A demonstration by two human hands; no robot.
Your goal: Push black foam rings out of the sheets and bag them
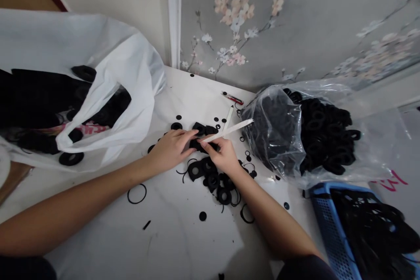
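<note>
My left hand lies with its fingers over a black rubber piece in a small heap at the middle of the white marble-patterned table. My right hand pinches a long white strip, whose tip points up and to the right, and its near end reaches the same heap. Below my hands lie more black rubber rings, thin loops and small discs. Part of the heap is hidden under my fingers.
A white plastic bag holding black pieces slumps at the left. A clear bag of black rings sits at the right, above a blue plastic basket. A red-handled tool and a white stick lie near the floral wall panel.
</note>
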